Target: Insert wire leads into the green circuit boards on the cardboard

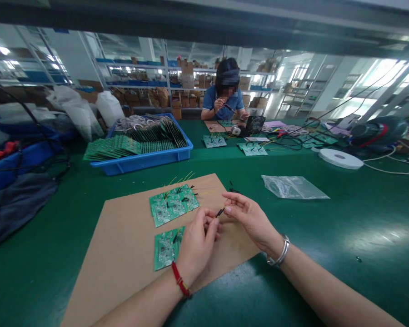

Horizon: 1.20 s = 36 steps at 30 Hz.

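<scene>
Above the brown cardboard sheet (119, 245), my left hand (199, 243) pinches thin black pieces (219, 212) that look like short lengths of tubing. My right hand (248, 220) has its thumb and forefinger closed at the far end of the same pieces. Partly behind my left wrist lies a green circuit board (165, 247) with a black piece and a yellow wire on it. Farther back on the cardboard, overlapping circuit boards (173, 204) carry yellow wires and black pieces. More small black pieces (235, 190) lie just beyond my right fingertips, partly hidden.
A blue tray (146, 159) of stacked circuit boards stands back left. A clear plastic bag (293, 187) and a white reel (341, 159) lie to the right on the green table (327, 272). Opposite, a person (225, 95) holds a pen-like tool near more boards. Dark cloth (17, 206) lies left.
</scene>
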{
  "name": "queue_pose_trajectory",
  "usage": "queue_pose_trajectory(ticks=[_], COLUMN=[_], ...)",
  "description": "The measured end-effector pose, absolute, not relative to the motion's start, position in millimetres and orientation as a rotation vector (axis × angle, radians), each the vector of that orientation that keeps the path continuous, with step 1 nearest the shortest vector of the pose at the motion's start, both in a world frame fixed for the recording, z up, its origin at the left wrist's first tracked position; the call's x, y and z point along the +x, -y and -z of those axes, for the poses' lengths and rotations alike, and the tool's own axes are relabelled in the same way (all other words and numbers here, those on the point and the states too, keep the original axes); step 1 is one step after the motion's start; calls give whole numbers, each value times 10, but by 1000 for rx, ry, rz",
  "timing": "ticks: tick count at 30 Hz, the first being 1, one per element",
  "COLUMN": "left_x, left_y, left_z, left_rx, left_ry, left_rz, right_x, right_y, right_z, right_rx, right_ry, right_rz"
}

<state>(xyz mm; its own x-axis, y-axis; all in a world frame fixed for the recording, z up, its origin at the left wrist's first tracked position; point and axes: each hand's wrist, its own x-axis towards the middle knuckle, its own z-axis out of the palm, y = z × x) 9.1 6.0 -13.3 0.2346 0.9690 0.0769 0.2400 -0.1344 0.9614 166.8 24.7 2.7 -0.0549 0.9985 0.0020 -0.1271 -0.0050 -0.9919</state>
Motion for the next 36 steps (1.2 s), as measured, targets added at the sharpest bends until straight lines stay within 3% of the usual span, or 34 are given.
queue_pose_trajectory(ticks=[8, 14, 19, 24, 26, 29, 32, 36], left_x=[113, -48, -655, -1162, -1197, -1149, -1105, -1113], left_y=[2, 192, 138, 59, 73, 96, 97, 98], left_z=[120, -150, -332, -163, -40, 99, 149, 161], left_rx=[1641, 1787, 1901, 2120, 2179, 2224, 2233, 2202], left_ry=[-1144, -1300, -1514, -1442, -1391, -1406, -1404, -1355], left_rz=[-1025, -1118, -1354, -719, -620, -638, -654, -681], right_x=[1607, 1569, 1564, 1718, 1773, 1739, 1541, 1216], right_y=[-190, -109, -62, -234, -281, -219, -83, -111], right_z=[-19, -54, -126, -60, -14, -62, -263, -446], right_rx=[-1096, -1126, -1066, -1141, -1233, -1265, -989, -963], right_ry=[1496, 1743, 1653, 1257, 1266, 1582, 2099, 2522], right_rz=[-1125, -832, -918, -815, -761, -514, -190, -54])
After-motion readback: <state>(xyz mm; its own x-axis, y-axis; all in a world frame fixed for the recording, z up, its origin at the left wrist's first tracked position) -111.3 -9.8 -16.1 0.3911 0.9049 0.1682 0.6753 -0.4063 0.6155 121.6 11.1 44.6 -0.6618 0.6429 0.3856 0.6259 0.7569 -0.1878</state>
